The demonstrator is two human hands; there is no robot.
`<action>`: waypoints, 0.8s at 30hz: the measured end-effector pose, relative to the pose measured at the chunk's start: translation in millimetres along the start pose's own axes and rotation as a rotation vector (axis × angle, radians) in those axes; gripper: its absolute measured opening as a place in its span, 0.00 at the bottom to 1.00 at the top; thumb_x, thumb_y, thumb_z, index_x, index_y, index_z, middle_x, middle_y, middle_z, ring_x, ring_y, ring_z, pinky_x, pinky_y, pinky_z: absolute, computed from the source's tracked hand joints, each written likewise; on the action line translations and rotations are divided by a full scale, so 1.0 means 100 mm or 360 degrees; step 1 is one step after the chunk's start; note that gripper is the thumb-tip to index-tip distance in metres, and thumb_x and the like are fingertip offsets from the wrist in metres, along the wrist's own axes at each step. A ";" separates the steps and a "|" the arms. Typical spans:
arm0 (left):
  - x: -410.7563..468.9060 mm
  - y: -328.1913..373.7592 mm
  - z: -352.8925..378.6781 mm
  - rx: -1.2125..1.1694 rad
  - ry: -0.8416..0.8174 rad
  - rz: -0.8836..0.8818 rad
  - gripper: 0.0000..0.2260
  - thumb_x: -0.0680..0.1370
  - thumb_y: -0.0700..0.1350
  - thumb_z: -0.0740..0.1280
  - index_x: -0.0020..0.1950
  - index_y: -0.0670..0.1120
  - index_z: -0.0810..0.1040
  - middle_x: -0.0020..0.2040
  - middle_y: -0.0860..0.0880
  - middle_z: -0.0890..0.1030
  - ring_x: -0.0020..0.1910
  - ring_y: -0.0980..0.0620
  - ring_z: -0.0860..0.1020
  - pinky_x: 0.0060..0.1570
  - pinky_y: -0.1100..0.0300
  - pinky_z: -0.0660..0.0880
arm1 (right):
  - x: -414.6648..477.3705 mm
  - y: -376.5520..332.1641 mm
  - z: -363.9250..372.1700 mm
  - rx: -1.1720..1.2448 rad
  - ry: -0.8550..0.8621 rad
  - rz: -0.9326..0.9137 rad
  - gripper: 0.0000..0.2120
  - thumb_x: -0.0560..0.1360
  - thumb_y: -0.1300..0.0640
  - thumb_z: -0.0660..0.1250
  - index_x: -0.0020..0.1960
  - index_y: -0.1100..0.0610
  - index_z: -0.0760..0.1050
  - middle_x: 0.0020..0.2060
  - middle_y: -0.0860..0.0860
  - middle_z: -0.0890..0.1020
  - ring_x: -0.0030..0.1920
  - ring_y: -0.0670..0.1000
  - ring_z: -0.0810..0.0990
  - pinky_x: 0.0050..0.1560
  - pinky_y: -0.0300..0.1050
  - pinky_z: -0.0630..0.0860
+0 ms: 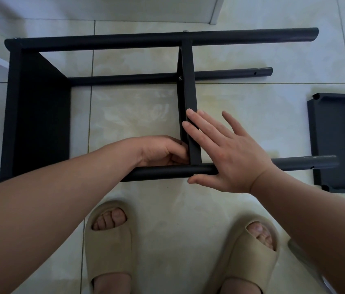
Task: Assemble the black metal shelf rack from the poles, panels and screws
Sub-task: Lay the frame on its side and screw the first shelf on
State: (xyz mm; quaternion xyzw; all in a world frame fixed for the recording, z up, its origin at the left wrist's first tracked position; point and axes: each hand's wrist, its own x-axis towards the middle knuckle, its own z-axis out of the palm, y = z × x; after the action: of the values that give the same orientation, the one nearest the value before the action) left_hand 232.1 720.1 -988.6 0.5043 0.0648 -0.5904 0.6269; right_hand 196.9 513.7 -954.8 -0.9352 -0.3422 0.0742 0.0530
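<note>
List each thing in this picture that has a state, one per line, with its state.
Rack frame: lying on its side, partly assembled.
Middle panel: standing between the poles.
Spare panel: loose on the floor, unattached.
Left hand: curled at the middle panel's near corner.
Right hand: open, flat against the middle panel.

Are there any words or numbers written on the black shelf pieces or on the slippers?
None: no words, numbers or logos can be read anywhere.
The rack, the loose panel and the slippers look plain.
</note>
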 end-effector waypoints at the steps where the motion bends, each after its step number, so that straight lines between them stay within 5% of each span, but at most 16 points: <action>1: -0.01 0.00 0.00 -0.0014 -0.0011 0.0003 0.04 0.68 0.35 0.64 0.39 0.42 0.77 0.33 0.47 0.79 0.33 0.53 0.80 0.35 0.63 0.77 | 0.00 0.00 0.00 0.0001 0.0004 0.0000 0.49 0.75 0.24 0.54 0.83 0.57 0.53 0.83 0.53 0.51 0.82 0.53 0.51 0.78 0.65 0.55; 4: -0.01 0.01 0.00 -0.0074 -0.0038 0.0022 0.11 0.74 0.32 0.61 0.38 0.44 0.79 0.33 0.48 0.80 0.33 0.54 0.80 0.35 0.63 0.77 | 0.00 0.00 0.01 0.0003 0.0020 0.0000 0.49 0.75 0.25 0.54 0.83 0.58 0.54 0.83 0.53 0.51 0.82 0.53 0.52 0.78 0.65 0.55; 11: 0.00 0.00 -0.01 0.0042 0.0077 -0.0015 0.09 0.79 0.29 0.61 0.57 0.37 0.75 0.44 0.41 0.79 0.40 0.48 0.81 0.45 0.57 0.77 | 0.00 0.00 0.01 -0.0004 0.0027 -0.0002 0.49 0.75 0.24 0.53 0.83 0.57 0.53 0.83 0.52 0.51 0.82 0.53 0.51 0.78 0.65 0.55; 18: 0.01 0.02 0.00 -0.0032 0.0075 0.0003 0.10 0.79 0.29 0.59 0.57 0.37 0.74 0.42 0.42 0.79 0.40 0.48 0.79 0.45 0.57 0.77 | 0.00 0.00 0.01 0.0002 0.0033 -0.0004 0.49 0.75 0.25 0.54 0.83 0.58 0.53 0.83 0.53 0.51 0.82 0.53 0.51 0.78 0.65 0.55; 24: 0.00 0.02 0.01 0.0140 0.0107 -0.0022 0.07 0.78 0.31 0.63 0.44 0.40 0.78 0.35 0.45 0.80 0.34 0.51 0.80 0.36 0.62 0.77 | 0.00 0.00 0.00 -0.0007 0.0017 -0.0002 0.49 0.75 0.25 0.54 0.83 0.58 0.53 0.83 0.53 0.51 0.82 0.54 0.52 0.78 0.65 0.55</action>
State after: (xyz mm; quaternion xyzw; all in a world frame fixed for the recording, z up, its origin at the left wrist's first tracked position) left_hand 233.5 718.7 -986.8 0.5505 0.0633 -0.5798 0.5973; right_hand 196.9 513.8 -954.7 -0.9355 -0.3426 0.0684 0.0529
